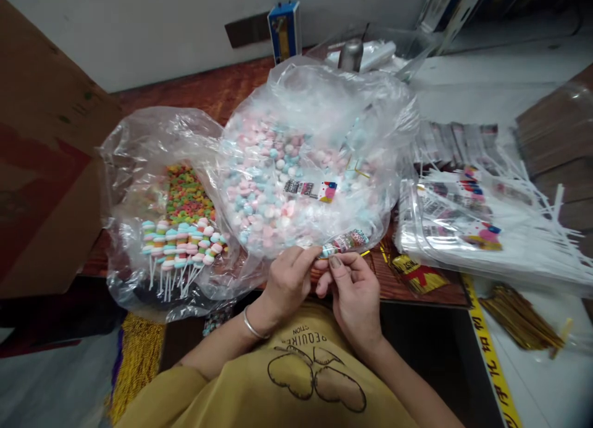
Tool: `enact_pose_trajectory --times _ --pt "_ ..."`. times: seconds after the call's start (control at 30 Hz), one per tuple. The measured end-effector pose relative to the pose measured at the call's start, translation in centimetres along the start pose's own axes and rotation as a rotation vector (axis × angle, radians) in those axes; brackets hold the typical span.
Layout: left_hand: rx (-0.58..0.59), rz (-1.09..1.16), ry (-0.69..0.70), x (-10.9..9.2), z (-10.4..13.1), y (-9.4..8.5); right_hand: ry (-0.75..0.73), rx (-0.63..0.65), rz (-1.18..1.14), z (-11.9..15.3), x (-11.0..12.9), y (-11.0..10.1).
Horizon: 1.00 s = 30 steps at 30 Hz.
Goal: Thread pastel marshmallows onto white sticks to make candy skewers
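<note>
A marshmallow lollipop in a printed clear wrapper [345,241] sits at my fingertips, its filled end pointing right and away from me. My left hand [290,272] pinches near its lower end, thumb and index finger together. Close beside it, my right hand [354,289] is closed too, thumb against fingers at the same end; the bit gripped is hidden. Just beyond spreads a large clear bag of pastel marshmallows [259,187], with a flat printed wrapper [310,190] lying on it. Marshmallow lollipops on white sticks [180,246] lie in another plastic bag to the left.
Colourful ring-shaped candies [188,193] lie behind the lollipops. On the right are a stack of printed wrappers [445,221], white sticks [551,243] and gold twist ties [521,317]. A cardboard box [46,168] stands at left; a blue box [285,33] stands at the back.
</note>
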<state>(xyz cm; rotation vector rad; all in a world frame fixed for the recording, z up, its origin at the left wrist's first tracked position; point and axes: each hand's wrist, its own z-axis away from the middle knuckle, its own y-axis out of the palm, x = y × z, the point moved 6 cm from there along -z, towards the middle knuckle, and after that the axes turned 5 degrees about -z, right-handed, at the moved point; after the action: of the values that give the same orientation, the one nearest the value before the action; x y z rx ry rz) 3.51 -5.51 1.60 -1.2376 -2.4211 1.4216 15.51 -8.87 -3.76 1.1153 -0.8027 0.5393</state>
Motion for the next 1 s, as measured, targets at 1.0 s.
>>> enact_pose_trajectory --times 1.0 --pt "0.074 1.627 -1.232 1.7 0.7 5.8 -0.520 0.122 0.811 -1.2 3.4 1.4"
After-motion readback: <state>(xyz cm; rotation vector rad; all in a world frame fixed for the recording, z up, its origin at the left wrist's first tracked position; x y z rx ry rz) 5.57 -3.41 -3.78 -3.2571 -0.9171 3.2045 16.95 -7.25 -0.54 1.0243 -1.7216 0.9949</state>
